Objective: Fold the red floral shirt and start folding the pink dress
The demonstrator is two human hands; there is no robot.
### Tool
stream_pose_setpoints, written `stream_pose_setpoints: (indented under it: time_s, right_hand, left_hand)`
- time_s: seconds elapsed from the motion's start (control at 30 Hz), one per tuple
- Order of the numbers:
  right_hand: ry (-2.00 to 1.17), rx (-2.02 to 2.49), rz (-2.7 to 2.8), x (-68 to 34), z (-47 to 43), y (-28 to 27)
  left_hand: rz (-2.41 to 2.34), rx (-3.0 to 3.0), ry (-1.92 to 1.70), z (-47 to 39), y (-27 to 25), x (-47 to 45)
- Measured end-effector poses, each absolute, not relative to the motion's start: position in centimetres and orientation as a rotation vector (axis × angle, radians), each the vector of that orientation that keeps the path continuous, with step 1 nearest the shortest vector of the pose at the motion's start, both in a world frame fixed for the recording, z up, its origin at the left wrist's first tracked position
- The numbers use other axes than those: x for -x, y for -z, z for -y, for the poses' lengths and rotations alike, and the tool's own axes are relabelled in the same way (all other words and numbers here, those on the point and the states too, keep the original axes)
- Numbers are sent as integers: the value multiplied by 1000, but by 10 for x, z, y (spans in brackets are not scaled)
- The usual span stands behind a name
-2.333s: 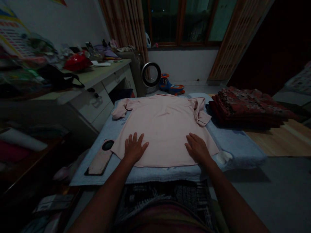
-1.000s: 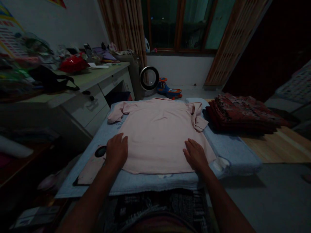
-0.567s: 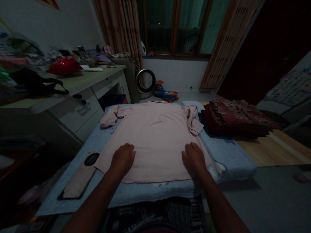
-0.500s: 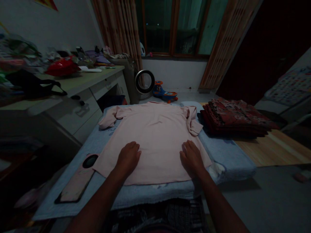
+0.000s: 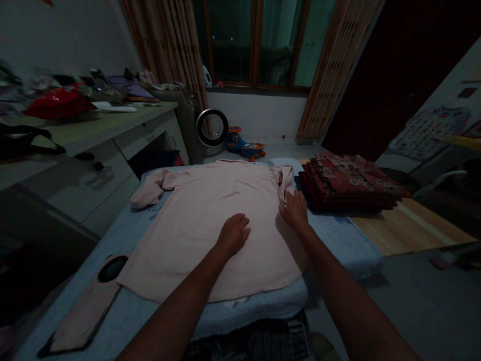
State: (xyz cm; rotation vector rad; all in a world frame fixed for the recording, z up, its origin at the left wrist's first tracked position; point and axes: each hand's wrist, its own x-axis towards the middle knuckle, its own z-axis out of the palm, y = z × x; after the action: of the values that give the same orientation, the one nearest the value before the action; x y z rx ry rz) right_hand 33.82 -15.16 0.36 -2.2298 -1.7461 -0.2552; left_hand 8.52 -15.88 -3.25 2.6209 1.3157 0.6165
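A pale pink shirt (image 5: 210, 220) lies spread out, its collar at the far side and its sleeves out to both sides. Over the middle of its body is my left hand (image 5: 233, 234), fingers stretched loosely and holding nothing. My right hand (image 5: 295, 210) is at the right sleeve (image 5: 284, 179), its fingers closed on the cuff end. Under the shirt is a blue cloth (image 5: 330, 240) covering the table. A long flat pink piece (image 5: 80, 313) with a round black part at its far end lies left of the shirt.
Folded dark red floral cloth (image 5: 353, 175) is stacked at the right, beside a bare wooden board (image 5: 409, 228). On the left, a cluttered desk (image 5: 101, 128) carries a red bag (image 5: 60, 103). Beyond the table are an open round appliance door (image 5: 212, 128) and a blue-orange ride-on toy (image 5: 244, 146).
My right hand has moved forward from the shirt's lower right to the right sleeve and closed on it. My left hand has shifted right across the shirt. The view has turned slightly right.
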Motion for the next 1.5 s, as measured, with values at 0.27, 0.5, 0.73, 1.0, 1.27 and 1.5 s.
stream_pose_setpoints:
  time_s: [0.27,0.5,0.73,1.0,1.27,1.5]
  right_hand:
    - [342,2357,1798,-356,122,-9]
    - [260,2256,1816,-344,113,-33]
    - [-120,1595,2104,-286,122,2]
    - [-11,1652,1855,-295,159,31]
    - [53,1904,1933,-292,178,36]
    - [51,1929,1898,-295,179,37]
  left_hand:
    - [-1344,-2581,-645,157,47,-84]
    - [-1330,-2568,-654,158,42,-84]
    - [-1311,-2550,-701,159,40,-84]
    - [-1330,-2410,-704,157,38,-86]
    - [-1661,-2127,-750,120,17,-132]
    - [-1789,-2165,-766,109,36,-149]
